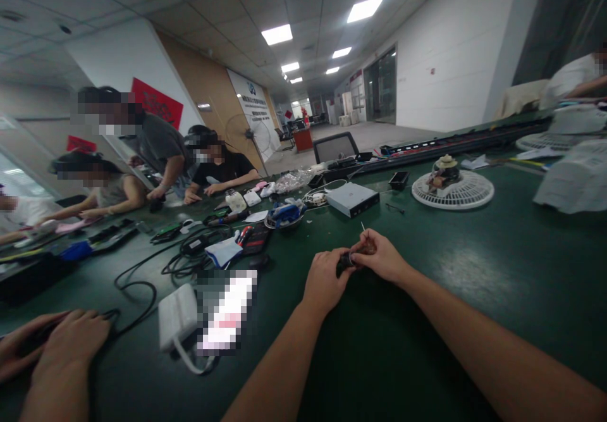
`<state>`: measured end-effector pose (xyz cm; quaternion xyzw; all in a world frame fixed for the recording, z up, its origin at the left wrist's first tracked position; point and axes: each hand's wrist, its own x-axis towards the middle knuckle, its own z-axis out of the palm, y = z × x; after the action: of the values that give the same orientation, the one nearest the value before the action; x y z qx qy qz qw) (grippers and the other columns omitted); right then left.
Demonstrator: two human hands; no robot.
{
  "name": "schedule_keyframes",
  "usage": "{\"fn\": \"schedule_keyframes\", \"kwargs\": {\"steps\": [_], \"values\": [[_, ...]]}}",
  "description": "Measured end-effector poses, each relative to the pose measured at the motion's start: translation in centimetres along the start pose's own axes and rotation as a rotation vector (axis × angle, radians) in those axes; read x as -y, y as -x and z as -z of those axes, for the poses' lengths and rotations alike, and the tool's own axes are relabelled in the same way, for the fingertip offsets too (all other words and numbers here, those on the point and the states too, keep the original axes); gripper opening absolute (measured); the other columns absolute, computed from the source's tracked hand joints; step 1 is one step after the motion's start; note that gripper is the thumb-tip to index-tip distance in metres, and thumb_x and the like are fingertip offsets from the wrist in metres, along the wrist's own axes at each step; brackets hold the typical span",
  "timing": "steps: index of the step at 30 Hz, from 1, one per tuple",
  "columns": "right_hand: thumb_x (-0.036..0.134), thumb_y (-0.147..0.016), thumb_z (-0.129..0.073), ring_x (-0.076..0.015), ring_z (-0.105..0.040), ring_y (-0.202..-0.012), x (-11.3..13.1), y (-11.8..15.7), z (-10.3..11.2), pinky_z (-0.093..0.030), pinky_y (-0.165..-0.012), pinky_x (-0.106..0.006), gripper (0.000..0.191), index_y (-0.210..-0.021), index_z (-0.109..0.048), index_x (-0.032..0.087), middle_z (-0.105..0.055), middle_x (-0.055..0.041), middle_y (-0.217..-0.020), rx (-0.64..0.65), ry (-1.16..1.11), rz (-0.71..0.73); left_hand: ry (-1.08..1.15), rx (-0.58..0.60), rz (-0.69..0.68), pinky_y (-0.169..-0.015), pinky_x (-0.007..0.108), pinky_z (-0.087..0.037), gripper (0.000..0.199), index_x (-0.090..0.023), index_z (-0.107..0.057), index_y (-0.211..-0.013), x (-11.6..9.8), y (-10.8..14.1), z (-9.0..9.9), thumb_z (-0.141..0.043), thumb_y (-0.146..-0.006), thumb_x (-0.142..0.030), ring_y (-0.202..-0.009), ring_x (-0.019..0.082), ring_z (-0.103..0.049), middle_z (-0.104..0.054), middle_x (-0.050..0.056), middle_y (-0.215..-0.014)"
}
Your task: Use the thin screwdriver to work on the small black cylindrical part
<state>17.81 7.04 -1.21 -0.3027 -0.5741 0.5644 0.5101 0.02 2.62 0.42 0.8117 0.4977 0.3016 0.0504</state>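
As a co-worker's hands (pixel 71 340) hold a dark item, far L, a white block (pixel 177 316) w/ cable lies on the green counter (pixel 474 270) beside a pixelated bright rectangle (pixel 230 314). Nr ctr, the left hand (pixel 327 276) has its fingers clamped on a small dark part (pixel 345 261), above the counter; a gray box (pixel 353 198) sits beyond. The right hand (pixel 382 255) pinches a coppery piece (pixel 370 247) at the part's R end, fingers together, w/ a thin pale rod (pixel 363 226) sticking up. Farther R rests a white fan grille (pixel 467 191).

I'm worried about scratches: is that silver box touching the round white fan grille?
Apart. The head view shows green tabletop between the right side of the silver box and the round white fan grille.
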Motion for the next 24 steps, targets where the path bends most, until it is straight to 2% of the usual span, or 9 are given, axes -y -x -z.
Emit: {"fn": "schedule_keyframes", "kwargs": {"steps": [4, 7, 10, 15, 17, 21, 24], "values": [[0.028, -0.067, -0.079, -0.0164, -0.068, -0.065, -0.4, -0.2, 0.1, -0.056, -0.058, -0.03, 0.044, -0.085, -0.039, 0.025, -0.072, 0.0017, -0.08, -0.01, 0.02, -0.002, -0.007, -0.005, 0.002, -0.098, 0.04, -0.043, 0.033, -0.025, -0.059, -0.121, 0.0, 0.1, -0.1, -0.067, -0.089, -0.025, -0.107, 0.023, -0.06, -0.069, 0.003, -0.115], [0.028, -0.068, -0.077, -0.0167, -0.068, -0.066, -0.8, -0.3, 0.2, -0.057, -0.06, -0.031, 0.042, -0.087, -0.04, 0.025, -0.072, 0.0012, -0.082, -0.006, 0.047, 0.004, -0.035, -0.027, 0.032, -0.098, 0.04, -0.044, 0.036, -0.023, -0.057, -0.122, 0.1, 0.1, -0.3, -0.068, -0.088, -0.027, -0.106, 0.024, -0.06, -0.068, 0.004, -0.115], [0.026, -0.068, -0.076, -0.0179, -0.069, -0.071, -1.2, -0.3, 0.2, -0.057, -0.064, -0.032, 0.039, -0.088, -0.042, 0.025, -0.072, 0.0004, -0.084, -0.019, 0.1, 0.018, -0.062, -0.015, 0.032, -0.097, 0.04, -0.043, 0.031, -0.024, -0.057, -0.119, 0.1, 0.1, -0.3, -0.067, -0.089, -0.027, -0.104, 0.023, -0.06, -0.068, 0.003, -0.112], [0.02, -0.071, -0.073, -0.0185, -0.067, -0.071, -1.2, 0.0, -0.1, -0.054, -0.065, -0.031, 0.022, -0.087, -0.058, 0.024, -0.069, 0.0004, -0.079, -0.076, 0.235, 0.055, -0.096, -0.012, 0.051, -0.096, 0.041, -0.043, 0.03, -0.024, -0.058, -0.115, 0.2, 0.0, -0.6, -0.067, -0.087, -0.023, -0.101, 0.024, -0.063, -0.069, 0.004, -0.105], [0.025, -0.079, -0.07, -0.0186, -0.065, -0.069, -1.0, 0.2, -0.3, -0.053, -0.061, -0.031, 0.017, -0.095, -0.065, 0.024, -0.069, -0.0003, -0.078, -0.091, 0.265, 0.068, -0.108, -0.045, 0.09, -0.096, 0.043, -0.042, 0.033, -0.023, -0.057, -0.118, 0.5, 0.0, -0.7, -0.066, -0.086, -0.021, -0.101, 0.026, -0.063, -0.069, 0.005, -0.103], [0.042, -0.09, -0.059, -0.0205, -0.067, -0.078, -0.3, 0.3, -0.4, -0.054, -0.059, -0.03, 0.029, -0.113, -0.067, 0.025, -0.072, -0.0042, -0.088, -0.145, 0.235, 0.086, -0.072, -0.158, 0.263, -0.096, 0.043, -0.043, 0.039, -0.023, -0.056, -0.118, 1.4, -0.2, -0.8, -0.068, -0.082, -0.017, -0.1, 0.026, -0.065, -0.071, 0.005, -0.101], [0.049, -0.091, -0.057, -0.02, -0.067, -0.076, 0.1, 0.1, -0.1, -0.053, -0.06, -0.03, 0.036, -0.108, -0.07, 0.02, -0.071, -0.0062, -0.086, -0.198, 0.164, 0.094, -0.051, -0.197, 0.332, -0.093, 0.042, -0.046, 0.034, -0.023, -0.058, -0.113, 1.8, -0.2, -0.6, -0.068, -0.081, -0.017, -0.1, 0.025, -0.066, -0.071, 0.005, -0.102]]}}
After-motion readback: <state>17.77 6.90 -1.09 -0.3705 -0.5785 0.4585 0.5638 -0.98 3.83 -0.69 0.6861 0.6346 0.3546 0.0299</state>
